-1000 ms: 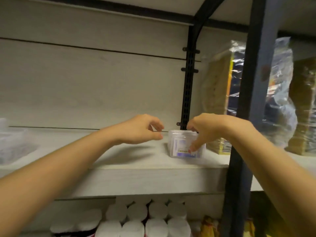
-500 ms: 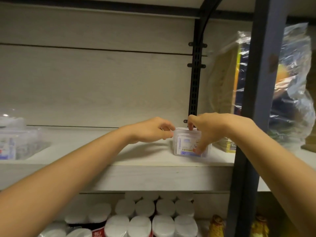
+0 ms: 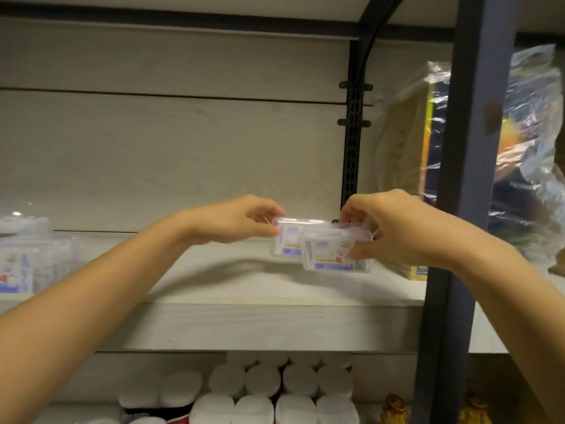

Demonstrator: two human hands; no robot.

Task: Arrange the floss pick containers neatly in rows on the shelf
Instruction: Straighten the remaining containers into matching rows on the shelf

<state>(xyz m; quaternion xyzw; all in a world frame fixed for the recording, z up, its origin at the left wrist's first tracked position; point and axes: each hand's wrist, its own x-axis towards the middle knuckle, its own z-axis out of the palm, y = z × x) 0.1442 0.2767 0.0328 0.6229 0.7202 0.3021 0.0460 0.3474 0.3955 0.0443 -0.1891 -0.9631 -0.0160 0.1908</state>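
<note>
Two clear floss pick boxes sit at the right end of the pale wooden shelf (image 3: 244, 325), just left of the dark metal post (image 3: 458, 209). The front box (image 3: 333, 255) overlaps the back box (image 3: 287, 240), which stands a little further left and nearer the back wall; whether either is lifted off the board cannot be told. The right hand (image 3: 394, 228) pinches the front box, thumb low on its face and fingers curled over its lid. The left hand (image 3: 241, 221) grips the back box by its left end, fingers narrow.

Left of the post and the two boxes, the board lies bare for a long stretch up to a blurred cluster of more clear boxes (image 3: 24, 258) at the far left edge; their count cannot be told. The front lip of the shelf runs straight below both forearms. Behind the boxes a slotted black rail (image 3: 351, 154) climbs the back wall, close to the right hand's knuckles. Right of the post, a bundle wrapped in crinkled plastic (image 3: 526, 154) fills that bay.

Below the shelf, white-capped jars (image 3: 263, 381) stand in tight rows, about four across in the row best seen.
</note>
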